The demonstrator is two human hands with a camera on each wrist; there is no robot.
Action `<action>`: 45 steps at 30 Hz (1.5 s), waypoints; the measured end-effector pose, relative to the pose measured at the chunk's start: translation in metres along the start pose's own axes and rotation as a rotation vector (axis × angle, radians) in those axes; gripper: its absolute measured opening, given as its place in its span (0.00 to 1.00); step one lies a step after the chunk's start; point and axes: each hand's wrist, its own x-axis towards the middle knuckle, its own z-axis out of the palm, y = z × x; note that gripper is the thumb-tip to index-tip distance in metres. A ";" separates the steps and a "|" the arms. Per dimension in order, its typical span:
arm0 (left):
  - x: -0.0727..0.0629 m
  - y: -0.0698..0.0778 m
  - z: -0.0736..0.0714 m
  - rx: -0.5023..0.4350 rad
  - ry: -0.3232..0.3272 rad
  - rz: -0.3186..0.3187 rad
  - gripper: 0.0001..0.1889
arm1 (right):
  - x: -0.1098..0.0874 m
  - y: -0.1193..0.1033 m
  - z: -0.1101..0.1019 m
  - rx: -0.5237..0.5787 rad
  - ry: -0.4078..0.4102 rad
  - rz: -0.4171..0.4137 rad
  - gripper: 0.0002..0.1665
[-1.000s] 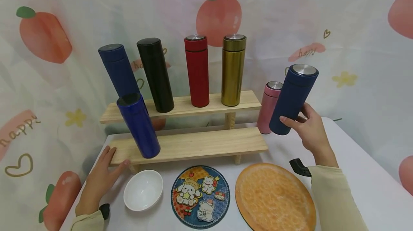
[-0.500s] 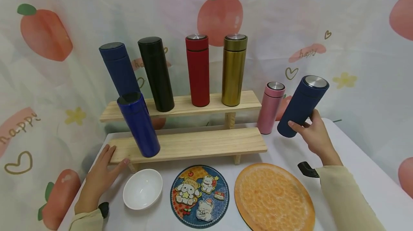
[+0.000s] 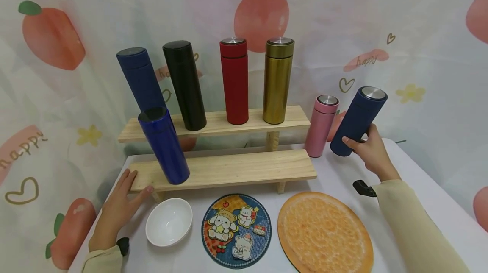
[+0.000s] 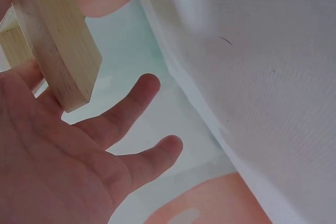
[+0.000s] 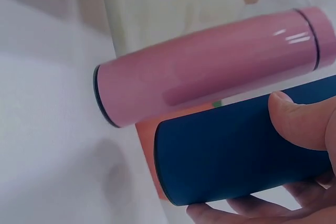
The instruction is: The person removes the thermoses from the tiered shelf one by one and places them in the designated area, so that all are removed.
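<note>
Beyond left hand (image 3: pixel 118 209) and right hand (image 3: pixel 371 154), a fruit-printed backdrop (image 3: pixel 316 14); beneath both, a white table (image 3: pixel 171 262). Between them, hands well apart, a two-tier stand (image 3: pixel 244 171), its lower tier touched at one end by the left hand's spread fingers. On the near side of the right hand, a round orange mat (image 3: pixel 325 232); between the hands and nearer, a smaller patterned mat (image 3: pixel 263 245). Above, from the left hand's side rightward, a dull blue bottle (image 3: pixel 139 78), base hidden, then on the upper tier a black bottle (image 3: pixel 184 86), a red bottle (image 3: pixel 235 82) and a gold bottle (image 3: pixel 279 82); on the lower tier, close to the left hand's fingertips, a bright blue bottle (image 3: pixel 164 148). Clamped in the right hand, thumb in front, a tilted navy bottle (image 3: pixel 358 121); just beside it, towards the left hand, an upright pink bottle (image 3: pixel 322 126). Since a second ago, carried rightward, out of overlap with the pink bottle in the head view; hardly shifted over the last half second. By judgement, not yet set down, though contact with the table hard to rule out. Just right of the left hand, a white bowl (image 3: pixel 169 222).
</note>
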 end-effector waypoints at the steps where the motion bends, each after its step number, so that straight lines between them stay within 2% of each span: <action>1: 0.000 0.000 0.000 0.000 0.003 0.000 0.51 | 0.002 0.002 0.000 0.004 -0.004 0.008 0.52; 9: -0.001 -0.001 -0.001 0.010 0.005 -0.018 0.51 | 0.015 0.009 0.005 0.022 -0.024 0.068 0.54; 16: 0.000 -0.003 0.000 0.011 0.020 0.003 0.51 | 0.022 0.017 0.010 0.018 -0.027 0.107 0.53; 26: 0.001 -0.002 -0.001 0.007 0.019 0.004 0.51 | 0.026 0.030 0.016 0.009 -0.057 0.135 0.56; 35: 0.002 0.002 -0.002 0.008 0.017 0.001 0.51 | 0.031 0.035 0.019 0.034 -0.041 0.105 0.54; 40: 0.001 0.000 -0.001 0.010 0.019 0.009 0.50 | 0.034 0.039 0.020 0.061 -0.058 0.089 0.55; 45: 0.002 -0.002 0.000 0.012 0.017 0.008 0.50 | 0.033 0.043 0.024 0.028 -0.037 0.135 0.55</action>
